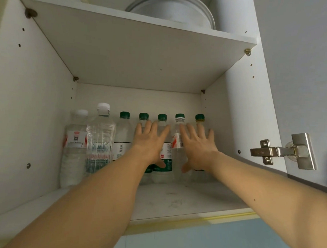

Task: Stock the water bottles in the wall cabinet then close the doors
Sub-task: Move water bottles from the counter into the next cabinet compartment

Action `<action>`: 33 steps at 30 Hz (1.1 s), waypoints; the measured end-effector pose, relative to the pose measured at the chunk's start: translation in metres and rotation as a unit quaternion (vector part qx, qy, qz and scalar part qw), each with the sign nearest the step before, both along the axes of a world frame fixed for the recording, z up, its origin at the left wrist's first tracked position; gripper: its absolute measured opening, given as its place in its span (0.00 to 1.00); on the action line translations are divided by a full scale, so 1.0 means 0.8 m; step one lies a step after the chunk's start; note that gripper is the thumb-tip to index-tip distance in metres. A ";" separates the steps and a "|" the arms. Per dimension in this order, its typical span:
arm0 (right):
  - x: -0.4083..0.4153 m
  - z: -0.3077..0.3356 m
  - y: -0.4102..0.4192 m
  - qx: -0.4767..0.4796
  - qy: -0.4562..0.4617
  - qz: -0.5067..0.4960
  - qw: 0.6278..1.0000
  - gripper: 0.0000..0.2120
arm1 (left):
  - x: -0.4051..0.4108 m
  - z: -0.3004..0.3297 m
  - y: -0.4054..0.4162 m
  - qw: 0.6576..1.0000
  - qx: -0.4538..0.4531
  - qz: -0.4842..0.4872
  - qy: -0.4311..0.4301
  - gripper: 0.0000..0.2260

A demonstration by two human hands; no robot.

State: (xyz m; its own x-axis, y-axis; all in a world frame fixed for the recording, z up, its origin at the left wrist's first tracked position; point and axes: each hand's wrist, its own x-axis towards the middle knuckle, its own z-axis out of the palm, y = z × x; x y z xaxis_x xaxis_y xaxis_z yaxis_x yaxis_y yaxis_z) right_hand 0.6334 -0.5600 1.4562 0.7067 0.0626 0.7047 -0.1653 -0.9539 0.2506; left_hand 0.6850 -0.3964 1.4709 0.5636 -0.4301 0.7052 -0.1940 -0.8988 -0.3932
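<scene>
Several water bottles stand in a row at the back of the wall cabinet's lower shelf (173, 202). Two clear bottles with white caps (99, 137) are at the left; bottles with green caps (123, 133) fill the rest of the row. My left hand (150, 142) lies flat with straight, spread fingers in front of the middle green-capped bottles. My right hand (197, 146) is spread the same way in front of the bottles at the right end. Whether the fingers touch the bottles I cannot tell. Neither hand grips anything.
An upper shelf board (136, 52) spans the cabinet above the bottles, with white round plates (172, 10) on it. The open right door (303, 83) hangs on a metal hinge (282, 152). A blue wall (209, 240) lies below the cabinet.
</scene>
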 end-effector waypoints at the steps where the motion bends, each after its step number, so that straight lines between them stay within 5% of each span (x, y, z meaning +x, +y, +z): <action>1: 0.003 0.001 -0.003 -0.017 0.001 -0.008 1.000 0.70 | 0.001 0.001 0.002 1.000 -0.001 -0.002 0.004 0.62; 8: 0.022 -0.003 -0.013 -0.078 -0.022 -0.021 0.997 0.68 | 0.005 0.004 0.001 1.000 -0.006 -0.018 0.003 0.62; 17: -0.010 0.007 -0.026 -0.014 -0.001 -0.003 1.000 0.70 | -0.006 0.000 -0.019 0.998 0.040 -0.033 -0.040 0.55; 23: -0.018 0.010 -0.059 -0.139 0.063 -0.065 0.986 0.64 | -0.013 -0.002 -0.025 0.993 0.112 -0.034 0.005 0.45; 27: 0.000 0.005 -0.064 -0.243 0.042 -0.104 0.964 0.60 | -0.015 -0.006 -0.036 0.993 0.107 -0.022 -0.044 0.41; 33: 0.016 0.005 -0.064 -0.248 0.013 -0.085 0.965 0.58 | -0.009 -0.006 -0.063 0.994 0.088 0.011 -0.071 0.43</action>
